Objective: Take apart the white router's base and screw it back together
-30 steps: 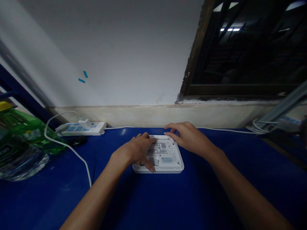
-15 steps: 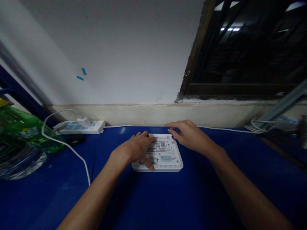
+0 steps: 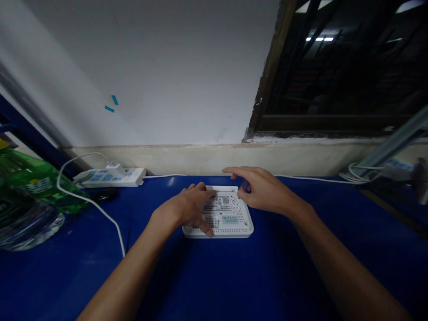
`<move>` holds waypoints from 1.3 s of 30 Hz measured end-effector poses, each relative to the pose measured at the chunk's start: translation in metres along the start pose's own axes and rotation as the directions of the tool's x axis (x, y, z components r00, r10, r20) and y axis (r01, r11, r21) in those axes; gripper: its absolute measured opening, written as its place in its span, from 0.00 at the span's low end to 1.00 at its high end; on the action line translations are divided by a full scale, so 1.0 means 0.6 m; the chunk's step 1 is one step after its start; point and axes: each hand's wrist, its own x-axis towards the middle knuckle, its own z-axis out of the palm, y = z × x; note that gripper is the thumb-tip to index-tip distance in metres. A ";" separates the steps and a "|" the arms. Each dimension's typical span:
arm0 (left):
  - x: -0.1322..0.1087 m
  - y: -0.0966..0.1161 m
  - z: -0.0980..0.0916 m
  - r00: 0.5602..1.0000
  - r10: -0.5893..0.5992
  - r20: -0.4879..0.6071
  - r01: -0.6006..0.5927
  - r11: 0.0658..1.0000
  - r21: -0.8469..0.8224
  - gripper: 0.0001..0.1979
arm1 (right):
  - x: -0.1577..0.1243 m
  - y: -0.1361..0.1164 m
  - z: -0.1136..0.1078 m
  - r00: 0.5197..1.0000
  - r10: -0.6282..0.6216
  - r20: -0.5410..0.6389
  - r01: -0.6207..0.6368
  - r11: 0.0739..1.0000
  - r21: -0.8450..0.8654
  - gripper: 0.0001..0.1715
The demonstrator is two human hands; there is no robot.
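Observation:
A white router [image 3: 230,226] lies flat on the blue tabletop [image 3: 214,276], its vented face with printed labels and a QR code turned up. Over its left part my left hand [image 3: 190,206] holds it down, thumb at the near edge and fingers reaching to the far side, covering that part. My right hand [image 3: 262,187] is at the far right corner. Its thumb is against or just above the corner, and the index finger stretches left, apart from the thumb. The other right fingers are mostly hidden; I see nothing held between thumb and index.
To the left stand a white power strip [image 3: 130,177] with a plug, a dark object [image 3: 105,195], and green and clear bottles [image 3: 43,185]. A white cable [image 3: 100,206] curves across the table. More cable [image 3: 359,174] coils by a metal bar [image 3: 391,139] at right. The wall closes the back.
My right index finger has lifted and moved apart from the thumb, and the hand has shifted slightly left. The red spot at the router's corner no longer shows. My left hand stays on the router.

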 end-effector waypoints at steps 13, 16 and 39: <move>0.001 -0.003 0.002 1.000 0.011 0.002 -0.011 1.000 0.000 0.57 | 0.001 0.007 0.002 1.000 -0.027 -0.005 0.027 0.999 0.024 0.32; -0.002 0.001 0.000 1.000 0.004 0.004 -0.004 1.000 -0.004 0.55 | 0.003 0.006 -0.001 1.000 0.016 0.022 -0.016 1.000 -0.018 0.16; -0.001 0.000 0.002 1.000 -0.010 0.008 0.010 1.000 0.013 0.58 | 0.005 0.001 0.001 1.000 -0.010 0.008 0.010 0.999 -0.034 0.16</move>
